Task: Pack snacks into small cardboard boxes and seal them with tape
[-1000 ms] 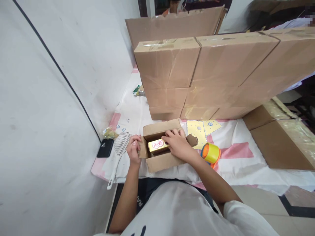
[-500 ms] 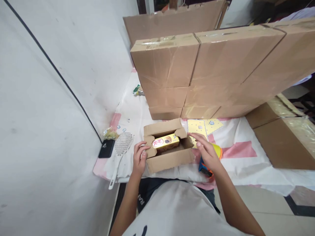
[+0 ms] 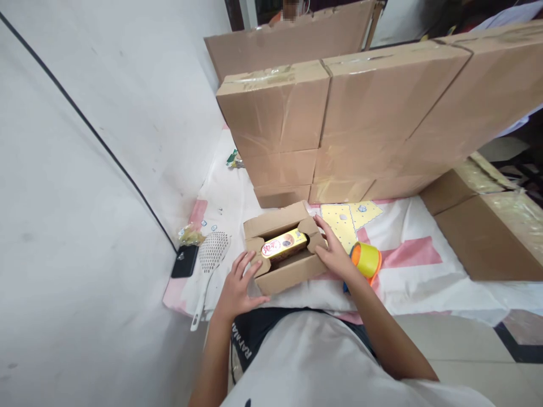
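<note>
A small open cardboard box (image 3: pixel 292 275) stands before me with its long side flaps raised and its end flaps folded inward. Inside it, against the far side, is a yellow carton (image 3: pixel 283 244) with red lettering. My left hand (image 3: pixel 241 285) touches the box's left end, its fingers spread on the end flap and the thumb stretched along the front flap. At the other end, my right hand (image 3: pixel 333 251) lies open against the right end flap, thumb and fingers apart. Beneath my right forearm, partly hidden, is a yellow cup-shaped object (image 3: pixel 368 260) with orange and blue parts.
Large taped cardboard (image 3: pixel 365 113) stands upright at the back. An open carton (image 3: pixel 487 237) is on the right. To the left are a white slotted skimmer (image 3: pixel 213 251), a black phone (image 3: pixel 185 262) and a crumpled wrapper (image 3: pixel 190 233), close to the wall. Part of a person (image 3: pixel 291 10) shows behind the cardboard.
My right hand has moved left onto the box, and its right end flap is now folded inward. My left hand has spread, its thumb moving to the front flap. The yellow object is more exposed.
</note>
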The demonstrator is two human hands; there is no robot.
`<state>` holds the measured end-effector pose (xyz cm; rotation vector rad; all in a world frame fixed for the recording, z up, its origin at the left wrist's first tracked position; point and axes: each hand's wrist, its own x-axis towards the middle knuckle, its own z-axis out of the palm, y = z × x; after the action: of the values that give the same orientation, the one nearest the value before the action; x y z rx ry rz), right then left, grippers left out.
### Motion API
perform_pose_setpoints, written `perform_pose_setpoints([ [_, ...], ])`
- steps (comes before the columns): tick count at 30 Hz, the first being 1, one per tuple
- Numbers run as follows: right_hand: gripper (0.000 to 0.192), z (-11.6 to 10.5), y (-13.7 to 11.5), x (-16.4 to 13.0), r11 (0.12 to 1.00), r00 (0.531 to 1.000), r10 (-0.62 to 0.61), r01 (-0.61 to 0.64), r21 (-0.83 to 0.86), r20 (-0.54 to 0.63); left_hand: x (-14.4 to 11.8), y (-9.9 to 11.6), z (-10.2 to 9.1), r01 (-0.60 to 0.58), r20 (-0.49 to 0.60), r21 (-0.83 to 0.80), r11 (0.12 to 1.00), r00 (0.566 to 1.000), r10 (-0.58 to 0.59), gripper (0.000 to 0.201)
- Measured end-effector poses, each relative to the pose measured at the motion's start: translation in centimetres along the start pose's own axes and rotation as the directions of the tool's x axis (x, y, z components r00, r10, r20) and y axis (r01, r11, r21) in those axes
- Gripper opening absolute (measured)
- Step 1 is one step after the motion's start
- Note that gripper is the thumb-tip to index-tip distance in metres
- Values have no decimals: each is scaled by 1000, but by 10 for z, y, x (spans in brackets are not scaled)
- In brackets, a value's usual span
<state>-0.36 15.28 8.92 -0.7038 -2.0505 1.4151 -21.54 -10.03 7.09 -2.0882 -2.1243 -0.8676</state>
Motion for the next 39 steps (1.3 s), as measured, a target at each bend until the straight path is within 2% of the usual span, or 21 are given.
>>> perform_pose_setpoints([
  [2, 88, 0, 5, 6, 993, 997, 59, -65, 100, 56, -5, -1, -1, -10, 26, 31, 999, 1000, 9, 84],
  [4, 88, -1, 8, 9, 984, 992, 95, -107, 142, 85, -6, 0, 1, 6, 3, 25, 1000, 1000, -6, 68],
  [7, 82, -3, 10, 8, 975, 989, 107, -125, 185, 106, 0, 5, 8, 72, -148, -60, 996, 986, -80, 40],
  [10, 71, -5, 13, 3, 957, 990, 106, -126, 261, 89, 8, 11, 21, 136, -305, -236, 962, 930, -206, 19],
  [13, 72, -5, 14, 1, 956, 988, 143, -154, 251, 59, 14, 13, 36, 259, -326, -457, 851, 841, -431, 22],
  [15, 73, -5, 10, 3, 959, 991, 129, -131, 252, 21, 16, 12, 40, 350, -291, -570, 744, 760, -580, 37],
  [17, 67, -4, 3, 6, 963, 996, 71, -56, 263, -50, 21, 11, 35, 397, -253, -607, 689, 725, -641, 60],
  [19, 52, -4, -4, 8, 971, 995, -19, 41, 235, -93, 29, 14, 23, 415, -254, -513, 752, 763, -594, 73],
  [20, 46, -4, -7, 8, 977, 994, -68, 83, 196, -84, 35, 18, 15, 402, -276, -415, 816, 799, -534, 73],
  [22, 44, -5, -10, 6, 984, 989, -146, 149, 99, -31, 46, 31, 3, 328, -293, -166, 930, 884, -364, 62],
  [24, 48, -7, -10, -1, 982, 982, -189, 189, 8, 7, 57, 47, -2, 213, -184, 29, 977, 962, -204, 53],
  [25, 47, -9, -10, -6, 978, 979, -204, 204, -39, 12, 61, 55, -1, 161, -102, 81, 984, 983, -152, 51],
  [28, 39, -26, -8, -28, 950, 967, -243, 221, -220, -77, 65, 71, 10, 92, 75, 162, 983, 992, -105, 63],
  [30, 34, -47, -4, -43, 929, 935, -247, 154, -338, -253, 65, 73, 17, 94, 107, 196, 976, 987, -117, 70],
  [31, 34, -58, 0, -51, 924, 904, -231, 87, -373, -360, 64, 72, 20, 100, 107, 202, 974, 987, -123, 71],
  [33, 39, -81, 12, -64, 931, 816, -133, -93, -354, -562, 65, 68, 24, 112, 89, 202, 973, 987, -132, 70],
  [35, 55, -97, 27, -75, 944, 723, 83, -277, -178, -686, 69, 63, 26, 114, 56, 200, 973, 990, -128, 66],
  [37, 64, -102, 38, -84, 912, 665, 355, -400, 88, -657, 74, 57, 28, 98, 30, 204, 974, 994, -106, 61],
  [38, 63, -101, 41, -87, 880, 671, 462, -430, 203, -580, 76, 54, 30, 86, 16, 208, 974, 996, -91, 60],
  [39, 59, -98, 43, -90, 851, 700, 525, -441, 285, -484, 78, 50, 31, 70, 7, 211, 975, 997, -73, 59],
])
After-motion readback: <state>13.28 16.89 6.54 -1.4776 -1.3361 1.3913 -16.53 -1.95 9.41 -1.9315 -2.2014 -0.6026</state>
